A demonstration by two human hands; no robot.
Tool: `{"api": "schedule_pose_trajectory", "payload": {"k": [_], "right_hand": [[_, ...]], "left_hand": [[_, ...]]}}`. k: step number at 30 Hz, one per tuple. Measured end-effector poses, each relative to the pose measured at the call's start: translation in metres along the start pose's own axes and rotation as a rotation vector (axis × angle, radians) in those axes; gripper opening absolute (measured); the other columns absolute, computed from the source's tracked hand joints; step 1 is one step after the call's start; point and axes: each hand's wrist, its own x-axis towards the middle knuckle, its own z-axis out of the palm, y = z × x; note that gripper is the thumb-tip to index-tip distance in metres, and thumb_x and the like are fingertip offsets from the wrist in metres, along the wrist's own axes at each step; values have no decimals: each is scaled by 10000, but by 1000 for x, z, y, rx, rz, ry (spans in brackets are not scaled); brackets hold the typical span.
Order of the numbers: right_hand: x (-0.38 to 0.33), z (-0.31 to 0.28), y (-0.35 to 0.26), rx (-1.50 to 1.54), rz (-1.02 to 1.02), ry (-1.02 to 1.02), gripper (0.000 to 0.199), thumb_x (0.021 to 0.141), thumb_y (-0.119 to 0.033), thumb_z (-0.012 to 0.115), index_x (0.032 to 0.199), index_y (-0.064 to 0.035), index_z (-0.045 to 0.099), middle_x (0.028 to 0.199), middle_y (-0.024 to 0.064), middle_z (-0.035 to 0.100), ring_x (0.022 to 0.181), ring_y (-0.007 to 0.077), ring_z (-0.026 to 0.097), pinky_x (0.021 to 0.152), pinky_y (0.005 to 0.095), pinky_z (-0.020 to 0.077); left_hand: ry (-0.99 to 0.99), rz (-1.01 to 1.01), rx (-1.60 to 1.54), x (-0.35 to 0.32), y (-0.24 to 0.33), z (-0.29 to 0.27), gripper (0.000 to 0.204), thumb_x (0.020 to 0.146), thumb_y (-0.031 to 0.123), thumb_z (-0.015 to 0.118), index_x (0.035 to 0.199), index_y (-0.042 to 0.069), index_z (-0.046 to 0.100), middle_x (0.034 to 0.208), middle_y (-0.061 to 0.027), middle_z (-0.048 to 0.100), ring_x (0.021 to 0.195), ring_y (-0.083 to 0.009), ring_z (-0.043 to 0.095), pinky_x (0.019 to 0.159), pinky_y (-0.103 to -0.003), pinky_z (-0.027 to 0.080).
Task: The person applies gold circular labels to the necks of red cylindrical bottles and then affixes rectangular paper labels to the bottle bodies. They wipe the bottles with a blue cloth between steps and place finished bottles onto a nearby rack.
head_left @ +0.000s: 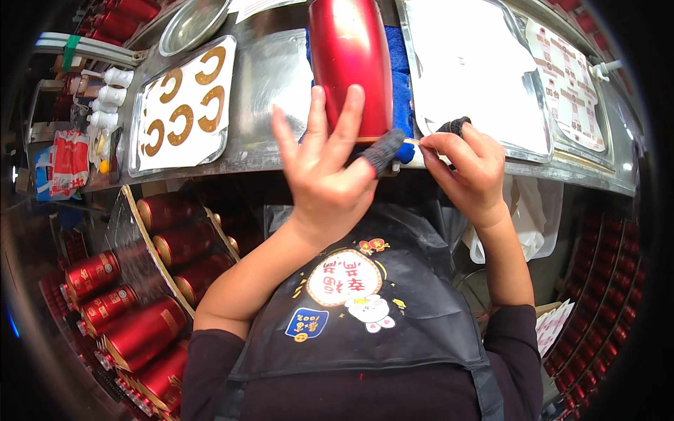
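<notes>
A glossy red bottle (351, 63) lies on a blue cloth (399, 88), its near end toward me. My left hand (326, 168) has its fingers spread, with fingertips resting on the bottle's near part. The left thumb, in a dark grey knitted finger sleeve (382, 152), is at the bottle's near edge. Just to the right, my right hand (472, 163) is closed in a pinch on the end of a thin pale-gold strip (412, 142). The strip's other end runs behind the left thumb and is hidden. A dark finger sleeve (455, 126) shows on the right hand too.
At the left a metal tray (133, 151) bears a white sheet with several gold C-shaped stickers. A round metal dish (191, 28) stands behind it. To the right lies a tray with a white sheet (477, 77). Red bottles (146, 333) fill racks below the bench.
</notes>
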Motion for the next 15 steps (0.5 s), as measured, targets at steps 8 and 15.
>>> {"api": "schedule_pose_trajectory", "payload": {"k": [8,15], "right_hand": [[-3,4,-5,16,78,6,163,726,-55,802,825,-109,684,661,59,471,553,259,542,491,363,413],[12,-11,-17,42,7,125,217,667,2,823,843,-78,723,631,46,473,516,227,498,469,356,374]], "left_hand": [[127,-323,-548,-8,-23,10,564,758,123,875,1281,30,686,1393,-202,630,1256,-384,628,1140,-622,335],[93,-292,-372,-50,-23,1,455,807,114,850,1223,-6,709,1416,-218,610,1298,-363,603,1198,-639,186]]}}
